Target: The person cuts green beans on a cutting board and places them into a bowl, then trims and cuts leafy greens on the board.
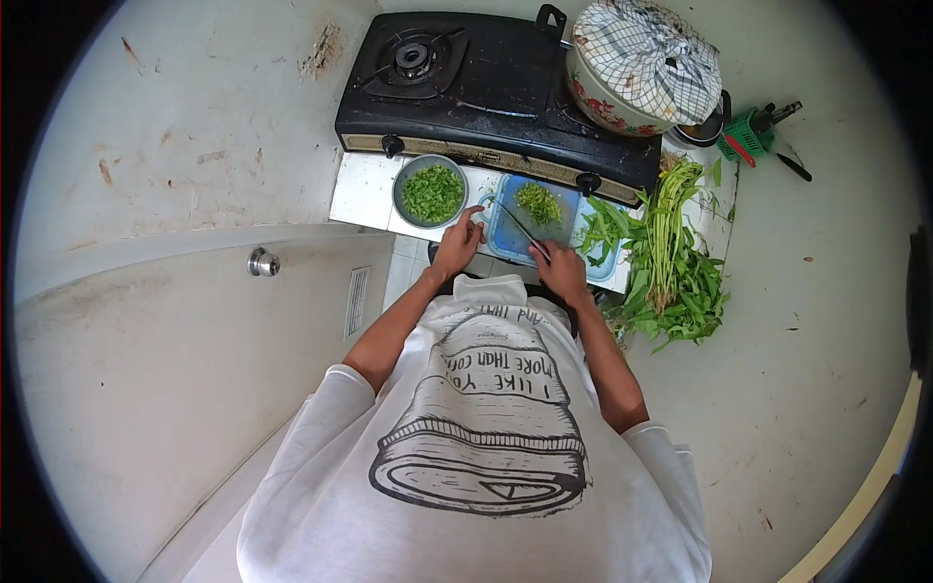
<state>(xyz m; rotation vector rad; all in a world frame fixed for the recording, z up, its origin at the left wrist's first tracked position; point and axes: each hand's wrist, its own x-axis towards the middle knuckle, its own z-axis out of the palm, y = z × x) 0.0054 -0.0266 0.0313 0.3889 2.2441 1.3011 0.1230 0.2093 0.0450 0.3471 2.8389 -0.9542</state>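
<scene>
My right hand (pixel 561 269) is closed round the handle of a knife (pixel 523 230). The blade slants up and left across a blue cutting board (pixel 507 248). Chopped green stems (pixel 537 203) lie in a small heap on the board, beyond the blade. At the board's left end is my left hand (pixel 461 243), its index finger stretched out near the board's handle and nothing visible in it. Just beyond that hand stands a grey bowl (pixel 397 202) of chopped greens (pixel 432 193). Some loose leaves (pixel 606 225) lie to the right of the board.
A black two-burner stove (pixel 505 87) runs behind the board, carrying a flowered pot (pixel 604 100) under a checked cloth (pixel 646 53). Long-stemmed leafy greens (pixel 671 248) are piled at the right, overhanging the counter edge. A green basket (pixel 743 134) holds utensils. A door knob (pixel 263 261) is at left.
</scene>
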